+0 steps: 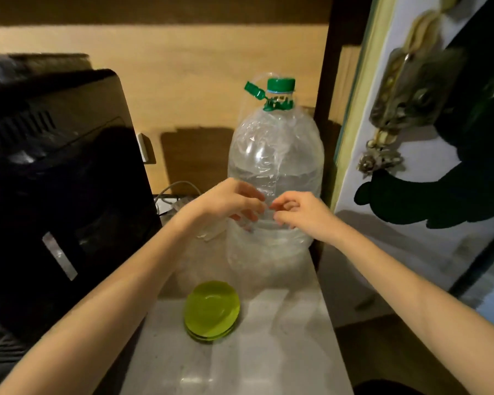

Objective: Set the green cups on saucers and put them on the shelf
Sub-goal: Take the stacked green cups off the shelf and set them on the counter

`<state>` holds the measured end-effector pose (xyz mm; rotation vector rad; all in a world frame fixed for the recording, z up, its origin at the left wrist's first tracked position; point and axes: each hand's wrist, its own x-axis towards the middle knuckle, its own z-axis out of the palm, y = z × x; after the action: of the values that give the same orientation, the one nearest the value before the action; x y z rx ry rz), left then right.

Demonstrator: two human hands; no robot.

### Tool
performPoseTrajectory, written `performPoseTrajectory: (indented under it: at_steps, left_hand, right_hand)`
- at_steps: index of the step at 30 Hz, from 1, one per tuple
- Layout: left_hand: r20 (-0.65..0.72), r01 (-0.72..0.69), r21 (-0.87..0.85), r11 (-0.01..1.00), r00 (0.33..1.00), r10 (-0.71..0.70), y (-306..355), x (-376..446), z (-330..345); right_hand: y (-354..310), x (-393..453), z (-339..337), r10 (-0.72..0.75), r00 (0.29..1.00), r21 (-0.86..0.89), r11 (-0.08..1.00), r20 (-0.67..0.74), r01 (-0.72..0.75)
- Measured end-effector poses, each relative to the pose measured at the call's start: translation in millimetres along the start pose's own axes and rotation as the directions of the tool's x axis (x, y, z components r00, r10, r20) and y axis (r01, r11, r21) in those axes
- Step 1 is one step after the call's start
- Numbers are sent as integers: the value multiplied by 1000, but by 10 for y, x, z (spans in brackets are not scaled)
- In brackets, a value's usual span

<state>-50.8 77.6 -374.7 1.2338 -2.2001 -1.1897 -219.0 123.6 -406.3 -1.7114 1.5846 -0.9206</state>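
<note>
A small stack of lime-green saucers [211, 309] lies on the pale countertop [268, 354], near me and between my forearms. No green cup is in view. Both hands are raised beyond the saucers, in front of a large clear water bottle [274, 149] with a green cap. My left hand [228, 201] has its fingers spread, the tips at the bottle's front. My right hand [300, 212] is loosely curled just to the right, thumb and fingers apart against the bottle. I see nothing held in either hand.
A big black appliance [54, 181] fills the left side of the counter. A white cable [171, 192] runs behind it. A wooden back wall stands behind the bottle. A white door [411, 195] with dark green shapes stands to the right, past the counter's edge.
</note>
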Motion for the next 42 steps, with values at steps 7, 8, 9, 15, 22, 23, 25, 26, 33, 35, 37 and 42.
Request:
performPoseTrajectory:
  at_steps: [7,8,9,15,22,23,25,26,33,35,37,42]
  left_hand:
    - [38,-142,138,980,990,138,965,56,-507]
    - [39,-168,144,975,986,164,1086,65,-572]
    - [29,-196,150,969,981,194,1203,72,-642]
    - [-121,-385,201,901,903,412,1912,42,-1103]
    - [-282,-558,96,825,779,560,2423,-9,-1442]
    - [-299,-583,68,810,762,574,2484,10,-1496]
    - [-357,-629,24,777,721,594,2619,60,-1617]
    - [-389,-647,12,762,699,600,2685,95,-1686]
    - [-598,-710,79,700,528,603,2993,498,-2097]
    - [-636,-674,213,707,454,624,3070,614,-2181]
    - [-614,-617,308,724,452,647,3165,666,-2222]
    - [-522,-473,332,816,629,576,3303,940,-2324]
  right_hand:
    - [-777,125,-789,-225,952,-109,973,-209,206]
    - [-901,144,-888,-262,936,-140,962,-234,235]
    - [-1024,167,-981,-297,920,-162,951,-256,262]
    - [-1641,266,-1472,-473,804,-244,880,-360,408]
    - [-2145,427,-1952,-628,677,-379,775,-384,505]
    - [-2205,468,-2025,-645,653,-390,763,-398,515]
    - [-2322,558,-2180,-673,599,-404,739,-433,539]
    - [-2378,607,-2262,-686,573,-409,727,-448,551]
    - [-2697,946,-2736,-704,463,-359,689,-538,630]
    - [-2795,1070,-2819,-696,439,-354,689,-569,633]
    - [-2887,1200,-2881,-676,427,-338,698,-600,631]
    - [-2944,1457,-2908,-560,526,-227,792,-640,567]
